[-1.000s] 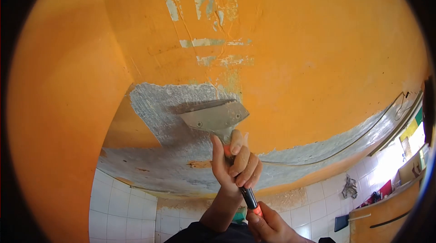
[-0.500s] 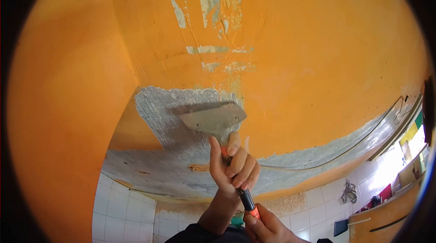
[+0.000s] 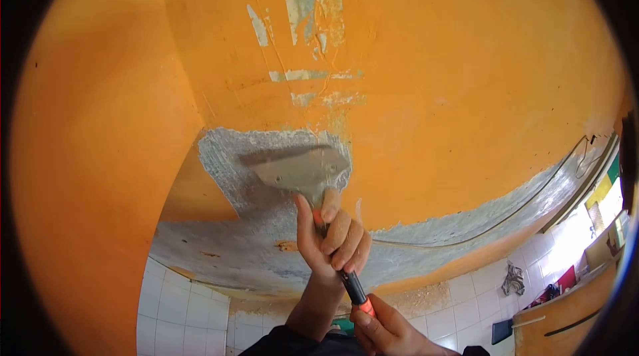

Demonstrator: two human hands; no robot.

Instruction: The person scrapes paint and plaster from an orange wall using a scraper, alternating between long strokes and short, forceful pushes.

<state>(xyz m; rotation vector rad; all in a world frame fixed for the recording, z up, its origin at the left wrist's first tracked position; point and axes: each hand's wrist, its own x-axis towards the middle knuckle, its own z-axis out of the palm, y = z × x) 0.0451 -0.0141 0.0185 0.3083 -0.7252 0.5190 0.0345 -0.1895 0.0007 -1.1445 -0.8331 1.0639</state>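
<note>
The left hand (image 3: 333,239) has its fingers wrapped around the upper handle of a wide scraper (image 3: 299,168), while the right hand (image 3: 393,328), lower down, grips the red end of the same handle. The scraper's blade lies over a roughened grey patch (image 3: 219,153) in the orange painted surface (image 3: 452,116), its edge blurred, so whether it touches cannot be told. A thin cable (image 3: 432,245) runs along the grey strip to the right, above white tiles (image 3: 466,293).

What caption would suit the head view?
Left hand above right hand, gripping a wide scraper before a grey patch amid orange paint.
</note>
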